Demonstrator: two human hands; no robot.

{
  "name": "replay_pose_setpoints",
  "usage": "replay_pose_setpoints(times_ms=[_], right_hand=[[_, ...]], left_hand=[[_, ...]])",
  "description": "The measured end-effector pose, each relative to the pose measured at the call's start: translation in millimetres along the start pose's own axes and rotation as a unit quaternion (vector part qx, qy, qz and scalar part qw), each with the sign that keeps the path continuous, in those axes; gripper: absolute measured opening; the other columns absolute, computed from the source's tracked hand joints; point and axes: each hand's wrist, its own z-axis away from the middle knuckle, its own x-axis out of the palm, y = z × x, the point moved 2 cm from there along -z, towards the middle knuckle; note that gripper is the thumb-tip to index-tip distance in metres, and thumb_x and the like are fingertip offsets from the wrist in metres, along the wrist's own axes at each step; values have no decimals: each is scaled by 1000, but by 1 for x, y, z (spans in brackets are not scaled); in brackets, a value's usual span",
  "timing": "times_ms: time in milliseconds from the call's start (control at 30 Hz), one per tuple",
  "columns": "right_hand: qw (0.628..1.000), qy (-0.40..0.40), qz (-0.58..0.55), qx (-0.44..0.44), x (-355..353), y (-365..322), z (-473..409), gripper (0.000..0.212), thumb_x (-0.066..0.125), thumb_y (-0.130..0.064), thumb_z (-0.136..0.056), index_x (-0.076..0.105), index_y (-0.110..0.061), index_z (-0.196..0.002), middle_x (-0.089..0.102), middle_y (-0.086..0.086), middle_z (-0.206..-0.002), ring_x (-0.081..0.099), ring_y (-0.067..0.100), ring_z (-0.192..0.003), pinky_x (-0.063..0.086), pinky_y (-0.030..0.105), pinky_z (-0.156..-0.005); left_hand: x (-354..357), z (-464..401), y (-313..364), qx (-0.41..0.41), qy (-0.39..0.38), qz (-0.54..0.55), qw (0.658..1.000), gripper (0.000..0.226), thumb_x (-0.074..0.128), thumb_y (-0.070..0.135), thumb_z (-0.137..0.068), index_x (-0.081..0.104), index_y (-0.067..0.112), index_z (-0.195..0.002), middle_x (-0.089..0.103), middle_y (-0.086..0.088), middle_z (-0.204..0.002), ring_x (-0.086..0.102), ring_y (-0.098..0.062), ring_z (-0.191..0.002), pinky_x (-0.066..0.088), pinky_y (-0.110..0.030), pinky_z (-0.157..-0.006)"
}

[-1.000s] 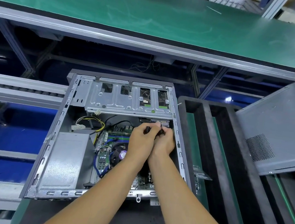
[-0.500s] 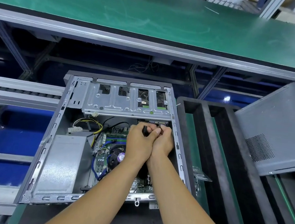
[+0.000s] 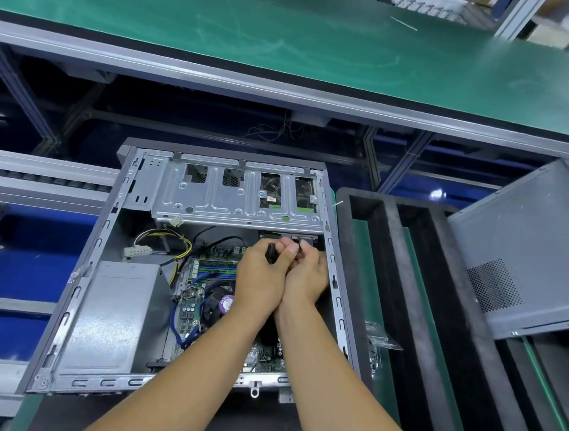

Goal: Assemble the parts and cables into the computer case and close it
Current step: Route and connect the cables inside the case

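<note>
1. Head view, counts: one open computer case lies on its side at the middle of the bench, its open face up. Inside it are one grey power supply box at the near left, one green circuit board in the middle, one round fan on that board, and one metal drive cage across the far end.
2. The drive cage shows four cut-out windows in a row.
3. One bundle of yellow and black wires runs from the power supply side to one white plug lying loose at the far left of the case; a second, smaller white plug sits just under the cage edge. One blue cable loops over the near part of the board.
4. Two hands work side by side, touching, at the far right of the case below the cage. The left hand pinches a small black plug between thumb and fingers. The right hand has its fingers curled toward the same spot; what they grip cannot be told.
5. One grey side panel with a patch of vent holes leans at the right, over one black foam tray with long slots.
6. One green-topped shelf spans the far side.
7. A purple sticker on the fan is too blurred to read; no other writing can be made out.
</note>
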Motion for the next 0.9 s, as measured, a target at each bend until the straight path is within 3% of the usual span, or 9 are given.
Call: replay_pose_setpoints(times_ms=[200,300,433,567,633,700,767,833,900], right_hand=[[1000,-5,-3,10,0,1,-1,13,52,-1,-100,54,-5,-88,75,17,-74,74,23,-66,59,30,-56],[1000,16,8,3,-1,0,-4,14,55,-1,-99,56,-6,-86,74,18,-77,72,30,-75,62,38,-72],[1000,21,1,0,1,-1,0,13,53,-4,-98,60,-6,-88,75,10,-70,74,22,-63,57,28,-52],[996,32,69,-39,4,-2,4,17,45,-10,-98,60,-6,-91,74,11,-73,71,25,-67,57,37,-72],[986,51,136,-86,4,-2,8,23,41,-15,-100,61,-12,-90,74,9,-83,70,26,-80,51,35,-78],[967,58,215,-123,3,-1,14,24,39,-20,-101,62,-19,-95,71,-3,-95,64,23,-96,43,32,-80],[947,35,284,-145,5,0,20,36,41,-30,-95,59,-15,-122,61,-17,-106,54,20,-112,35,33,-89],[915,27,366,-166,8,1,22,71,41,-41,-81,42,-13,-146,51,-6,-142,42,25,-136,28,44,-109],[892,39,418,-166,11,2,27,94,41,-45,-72,22,-13,-158,17,11,-166,18,32,-151,13,53,-120]], left_hand=[[0,1,0,1,3,-12,1000,20,66,36,-98,70,17,-101,72,4,-90,67,-14,-87,52,-31,-74],[0,3,1,-5,11,-10,1000,26,60,41,-100,64,15,-101,69,2,-91,64,-14,-85,44,-26,-66],[-2,3,1,7,28,7,1000,22,49,32,-107,57,14,-99,66,-10,-94,62,-27,-86,49,-39,-72],[-14,7,11,45,104,59,992,23,43,27,-109,60,15,-100,59,-16,-106,60,-20,-83,49,-36,-78],[-23,9,18,59,129,95,985,24,43,28,-109,65,20,-104,56,-13,-111,59,-15,-84,52,-39,-85],[-32,15,24,75,128,121,981,24,45,31,-109,69,28,-108,57,-9,-112,58,-13,-89,52,-33,-88],[-43,19,29,93,105,127,982,23,48,32,-108,70,35,-109,61,0,-103,55,-10,-86,48,-22,-80],[-61,13,36,85,81,128,985,20,52,32,-106,71,38,-106,58,7,-89,50,-6,-77,43,-16,-70],[-85,1,48,71,51,117,989,18,55,29,-105,72,36,-105,61,7,-86,55,-5,-76,44,-16,-70]])
